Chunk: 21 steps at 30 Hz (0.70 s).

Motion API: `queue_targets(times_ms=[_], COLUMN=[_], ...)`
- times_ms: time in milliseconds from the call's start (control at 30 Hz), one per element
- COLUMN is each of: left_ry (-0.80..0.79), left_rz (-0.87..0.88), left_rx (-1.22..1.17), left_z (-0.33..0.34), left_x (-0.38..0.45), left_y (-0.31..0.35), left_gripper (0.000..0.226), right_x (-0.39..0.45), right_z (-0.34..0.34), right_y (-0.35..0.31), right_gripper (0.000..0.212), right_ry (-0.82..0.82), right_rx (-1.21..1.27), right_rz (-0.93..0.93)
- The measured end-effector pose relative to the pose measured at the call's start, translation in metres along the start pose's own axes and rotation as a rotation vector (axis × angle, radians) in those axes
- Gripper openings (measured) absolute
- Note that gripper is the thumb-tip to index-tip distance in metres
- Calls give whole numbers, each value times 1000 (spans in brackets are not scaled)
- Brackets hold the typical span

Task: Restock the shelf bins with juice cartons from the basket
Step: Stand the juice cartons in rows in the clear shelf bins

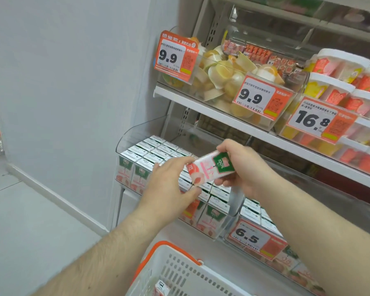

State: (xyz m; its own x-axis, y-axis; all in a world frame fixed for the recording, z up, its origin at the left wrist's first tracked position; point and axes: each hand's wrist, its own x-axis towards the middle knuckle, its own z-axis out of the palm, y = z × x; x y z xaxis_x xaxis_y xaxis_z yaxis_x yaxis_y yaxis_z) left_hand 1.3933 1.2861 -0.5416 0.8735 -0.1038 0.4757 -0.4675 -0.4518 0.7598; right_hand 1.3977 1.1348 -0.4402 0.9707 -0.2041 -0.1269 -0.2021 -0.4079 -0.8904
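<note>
Bright, even store light, soft focus throughout

Cool diffuse light is washing the wall (73, 82) with barely any shadow; glare is streaking the clear bin (141, 129) fronts, edges are bending from the wide lens, and top-right shelves (329, 22) are blurring darker.

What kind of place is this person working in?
Most likely a small shop or convenience store. Price tags hang on clear shelf bins of packaged goods, both hands hold a juice carton, and a shopping basket sits below.

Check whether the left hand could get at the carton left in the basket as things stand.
Probably not right away: the left hand helps hold a juice carton with the right hand. The basket is open-topped, and its carton lies uncovered.
</note>
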Motion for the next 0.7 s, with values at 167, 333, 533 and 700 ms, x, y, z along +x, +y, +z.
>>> queue_targets(times_ms=[167,333,533,700], left_ry=[-18,-93,-182,-165], left_rz=[-90,-138,-252,-271], left_rx=[201,346,489,448], left_z=[9,26,44,47], left_x=[8,15,12,11], left_y=[-16,-17,-16,-17], left_gripper=[56,61,66,66], right_x=[50,105,137,160], right_z=[-9,-3,14,11], right_y=[-2,9,23,41], right_gripper=[30,25,29,47], right_ry=[254,218,-18,-197], right_rx=[-502,-725,-759,-534], right_rz=[-155,-54,169,385])
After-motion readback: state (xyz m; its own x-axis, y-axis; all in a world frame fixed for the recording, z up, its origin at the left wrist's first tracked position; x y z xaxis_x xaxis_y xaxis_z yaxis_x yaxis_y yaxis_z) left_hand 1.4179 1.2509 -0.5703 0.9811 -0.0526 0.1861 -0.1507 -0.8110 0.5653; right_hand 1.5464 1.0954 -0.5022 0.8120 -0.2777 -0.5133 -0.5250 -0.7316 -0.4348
